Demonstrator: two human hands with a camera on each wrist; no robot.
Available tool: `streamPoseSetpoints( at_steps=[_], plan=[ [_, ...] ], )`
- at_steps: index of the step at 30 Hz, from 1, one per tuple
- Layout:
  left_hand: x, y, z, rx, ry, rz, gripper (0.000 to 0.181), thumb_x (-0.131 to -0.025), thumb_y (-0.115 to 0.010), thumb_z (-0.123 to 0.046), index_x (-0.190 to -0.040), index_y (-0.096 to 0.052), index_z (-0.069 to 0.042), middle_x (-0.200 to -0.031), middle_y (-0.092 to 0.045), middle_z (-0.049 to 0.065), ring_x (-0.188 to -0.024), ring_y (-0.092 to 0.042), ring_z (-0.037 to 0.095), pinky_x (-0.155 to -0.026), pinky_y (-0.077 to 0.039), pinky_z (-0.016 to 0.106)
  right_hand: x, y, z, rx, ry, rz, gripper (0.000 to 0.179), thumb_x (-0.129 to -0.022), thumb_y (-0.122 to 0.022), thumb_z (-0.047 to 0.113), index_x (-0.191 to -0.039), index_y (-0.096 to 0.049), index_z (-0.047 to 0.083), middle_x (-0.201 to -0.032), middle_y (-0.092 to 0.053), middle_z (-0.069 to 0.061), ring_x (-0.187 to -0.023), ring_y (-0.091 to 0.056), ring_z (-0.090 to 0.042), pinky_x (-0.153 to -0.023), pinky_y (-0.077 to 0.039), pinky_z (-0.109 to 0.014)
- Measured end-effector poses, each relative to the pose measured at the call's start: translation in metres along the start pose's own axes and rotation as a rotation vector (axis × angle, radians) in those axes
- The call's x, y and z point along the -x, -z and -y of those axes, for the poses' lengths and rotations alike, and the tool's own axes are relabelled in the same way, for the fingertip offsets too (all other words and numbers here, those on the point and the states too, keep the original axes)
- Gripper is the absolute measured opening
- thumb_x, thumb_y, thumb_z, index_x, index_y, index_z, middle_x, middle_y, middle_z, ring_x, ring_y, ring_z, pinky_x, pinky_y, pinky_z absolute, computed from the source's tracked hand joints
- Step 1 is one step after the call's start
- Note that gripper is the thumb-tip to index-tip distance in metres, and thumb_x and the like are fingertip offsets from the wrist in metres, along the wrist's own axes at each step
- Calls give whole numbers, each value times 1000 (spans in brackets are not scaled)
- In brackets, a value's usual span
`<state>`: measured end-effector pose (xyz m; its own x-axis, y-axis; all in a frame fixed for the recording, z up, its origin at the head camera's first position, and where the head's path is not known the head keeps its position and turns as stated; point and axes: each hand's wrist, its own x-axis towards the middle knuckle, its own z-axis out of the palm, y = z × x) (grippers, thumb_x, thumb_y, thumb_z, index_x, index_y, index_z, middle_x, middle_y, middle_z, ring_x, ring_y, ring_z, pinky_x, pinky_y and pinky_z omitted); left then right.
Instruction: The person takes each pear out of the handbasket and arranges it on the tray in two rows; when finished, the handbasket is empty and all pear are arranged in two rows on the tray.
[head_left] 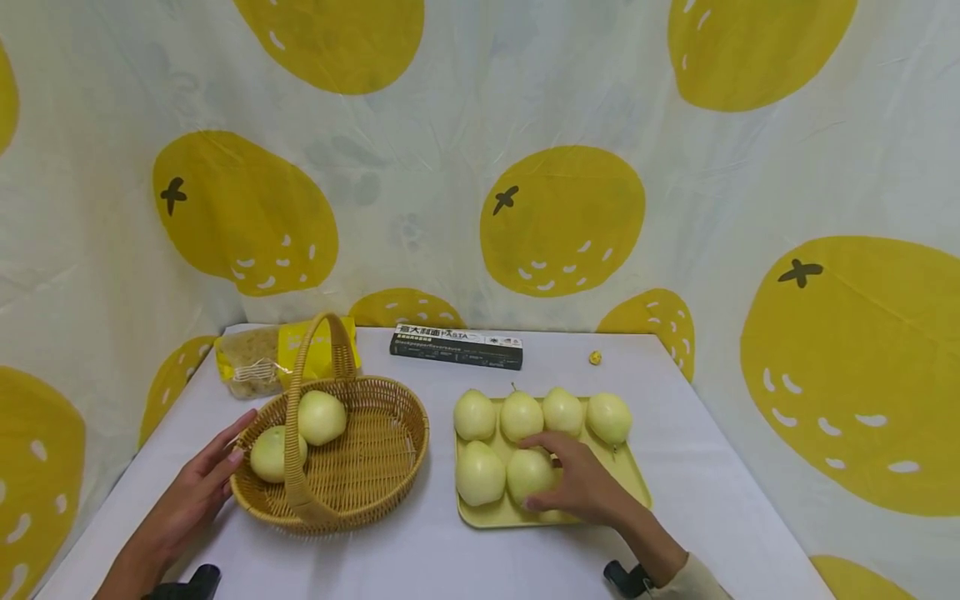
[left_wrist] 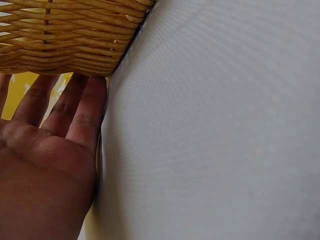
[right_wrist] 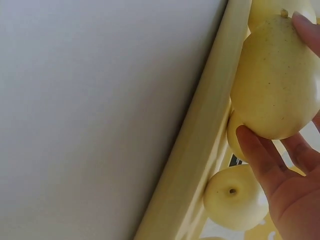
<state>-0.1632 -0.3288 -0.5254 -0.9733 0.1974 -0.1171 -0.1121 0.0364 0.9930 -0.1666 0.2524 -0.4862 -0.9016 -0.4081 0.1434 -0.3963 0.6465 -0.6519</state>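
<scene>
A wicker basket (head_left: 367,454) with an arched handle stands on the left and holds two pale yellow-green pears (head_left: 322,417). My left hand (head_left: 197,487) touches the basket's left side with its fingers extended; in the left wrist view the fingers (left_wrist: 82,112) reach against the woven wall. To the right, a pale yellow tray (head_left: 633,479) carries several pears. My right hand (head_left: 577,479) grips the pear (head_left: 529,475) in the tray's front row, thumb on one side and fingers on the other. The right wrist view shows this pear (right_wrist: 275,77) between thumb and fingers.
Behind the basket lies a yellow-and-clear package (head_left: 258,358). A black-and-white pasta box (head_left: 456,347) lies at the back middle, with a small yellow ball (head_left: 595,357) farther right. A fruit-print curtain (head_left: 420,200) hangs behind the white table (head_left: 390,567).
</scene>
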Motion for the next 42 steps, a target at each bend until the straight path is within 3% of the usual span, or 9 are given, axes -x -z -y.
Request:
streamPoseSetpoints(
  at_steps=[7,18,24,29,34,38,42],
  plan=[
    [0,2,1,8,-29,16,63,-116,-45,-30,-172,-16,-32,-181,-2,-15,-121,-44,-31,-98,-49,4,2,2,-4,-57,-15,-21,82,-68,-101,38,-139,-65,20,-138,-67,3,-128,-63,-23,-100,-62,-38],
    [-1,3,3,0,-38,21,63,-116,-45,-29,-172,-16,-32,-179,-8,-19,-122,-44,-31,-98,-48,4,10,2,-13,-126,-49,-59,78,-73,-99,34,-142,-63,20,-140,-66,-1,-115,-67,-31,-92,-65,-47],
    [0,3,5,13,-60,27,62,-116,-44,-27,-172,-17,-30,-177,-13,-20,-124,-44,-30,-99,-48,4,8,2,-8,-50,27,-76,74,-72,-99,26,-139,-68,23,-138,-69,3,-118,-65,-23,-85,-65,-39],
    [0,2,5,7,-46,16,62,-116,-45,-28,-172,-17,-31,-178,-11,-21,-122,-44,-31,-98,-48,3,7,0,-6,-88,86,-61,75,-72,-97,11,-140,-68,19,-143,-67,1,-131,-61,-26,-93,-65,-48],
    [-1,2,4,-9,-33,13,63,-116,-45,-30,-172,-17,-32,-180,-6,-18,-120,-43,-32,-98,-47,2,8,1,-5,-156,2,-108,73,-72,-98,14,-138,-69,18,-142,-68,-4,-130,-65,-31,-97,-64,-47],
    [-2,1,3,1,-19,8,64,-116,-46,-32,-172,-16,-34,-180,-4,-18,-120,-42,-33,-97,-47,1,7,2,-4,-201,-138,-185,65,-70,-101,25,-129,-73,21,-130,-74,-2,-116,-73,-34,-90,-66,-44],
    [-2,0,3,23,-2,3,64,-115,-46,-34,-172,-15,-34,-179,-3,-20,-120,-41,-33,-98,-46,1,6,1,-5,-197,-200,-203,57,-73,-100,30,-123,-76,21,-123,-77,-3,-105,-75,-33,-82,-67,-36]
  ],
)
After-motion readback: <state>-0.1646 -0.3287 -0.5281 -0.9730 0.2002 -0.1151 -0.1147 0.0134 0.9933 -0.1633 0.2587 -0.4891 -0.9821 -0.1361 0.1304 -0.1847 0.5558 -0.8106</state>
